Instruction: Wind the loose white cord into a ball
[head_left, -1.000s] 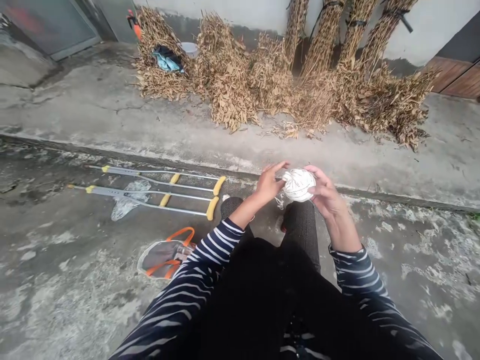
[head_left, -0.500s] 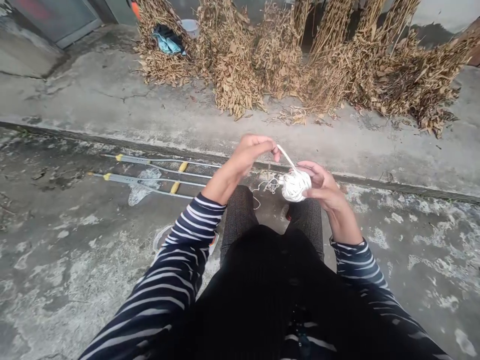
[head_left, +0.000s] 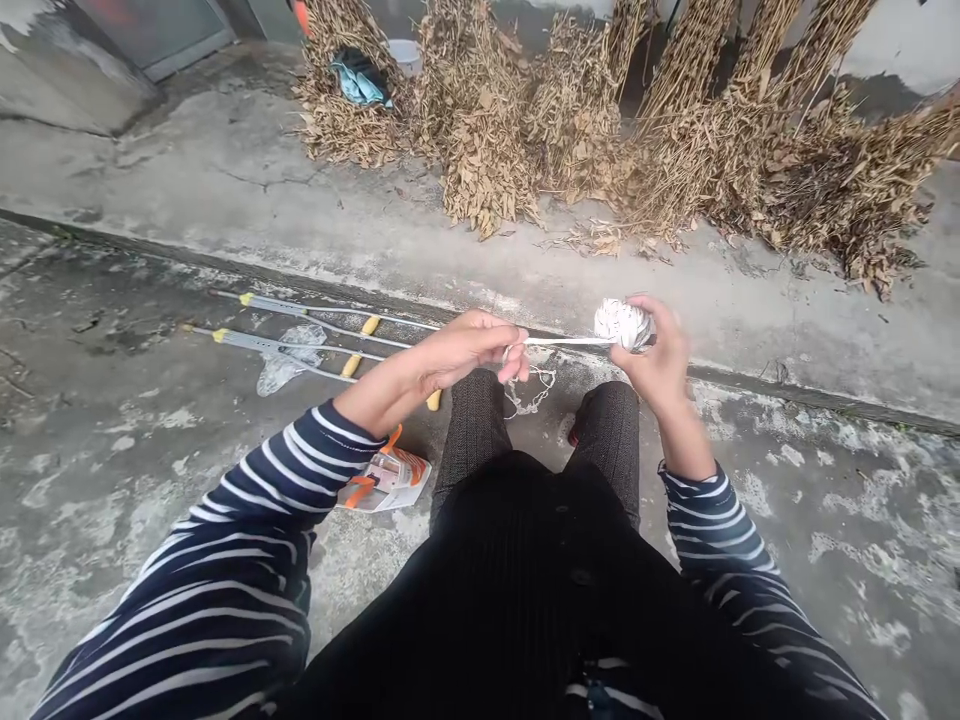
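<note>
A white ball of string (head_left: 621,322) sits in my right hand (head_left: 654,356), whose fingers curl round it, above my right knee. A taut strand of white string (head_left: 566,341) runs from the ball leftward to my left hand (head_left: 469,350), which pinches its end. A frayed loose tail of string (head_left: 530,389) dangles below my left fingers, between my knees. Both sleeves are dark with white stripes.
Two crutches (head_left: 300,330) with yellow grips lie on the concrete to the left, with a clear plastic bag (head_left: 289,358) on them. An orange-trimmed bag (head_left: 384,478) lies by my left leg. Bundles of dry brown stalks (head_left: 615,140) lean on the far wall beyond a step.
My hands have drawn apart: the right hand carried the ball up and to the right, the left moved down and left, stretching the strand out level between them.
</note>
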